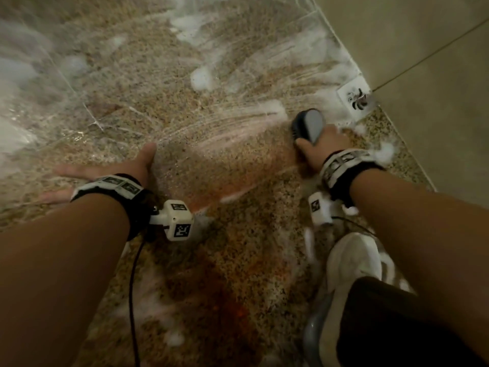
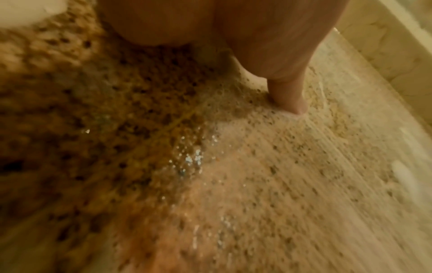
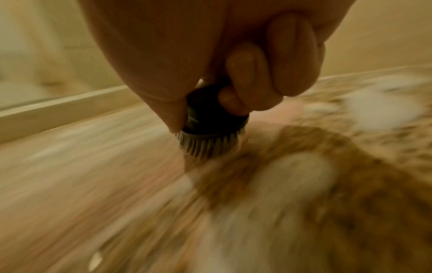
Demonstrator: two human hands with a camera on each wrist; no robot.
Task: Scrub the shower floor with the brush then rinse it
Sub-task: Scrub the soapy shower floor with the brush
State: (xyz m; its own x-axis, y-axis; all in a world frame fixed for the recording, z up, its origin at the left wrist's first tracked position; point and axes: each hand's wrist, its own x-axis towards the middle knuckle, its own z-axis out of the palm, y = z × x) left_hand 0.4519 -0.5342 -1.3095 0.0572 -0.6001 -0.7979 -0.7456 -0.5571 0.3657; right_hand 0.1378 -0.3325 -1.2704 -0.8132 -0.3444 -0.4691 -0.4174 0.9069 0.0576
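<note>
The speckled granite shower floor (image 1: 164, 83) is wet and streaked with white foam. My right hand (image 1: 321, 145) grips a dark blue and grey scrub brush (image 1: 308, 123), its pale bristles (image 3: 210, 146) pressed down on the floor near the drain. In the right wrist view my fingers (image 3: 247, 81) curl round the brush's dark body (image 3: 210, 114). My left hand (image 1: 105, 170) lies flat on the wet floor at the left, fingers straight and spread. The left wrist view shows its thumb (image 2: 287, 92) touching the soapy floor (image 2: 257, 175).
A white square drain cover (image 1: 356, 98) sits in the corner by the beige tiled wall (image 1: 423, 75). My white shoe (image 1: 352, 274) and dark trouser leg (image 1: 397, 327) stand at the lower right. A reddish-brown stain (image 1: 232, 295) runs down the floor's middle. A raised threshold (image 3: 58, 109) borders the floor.
</note>
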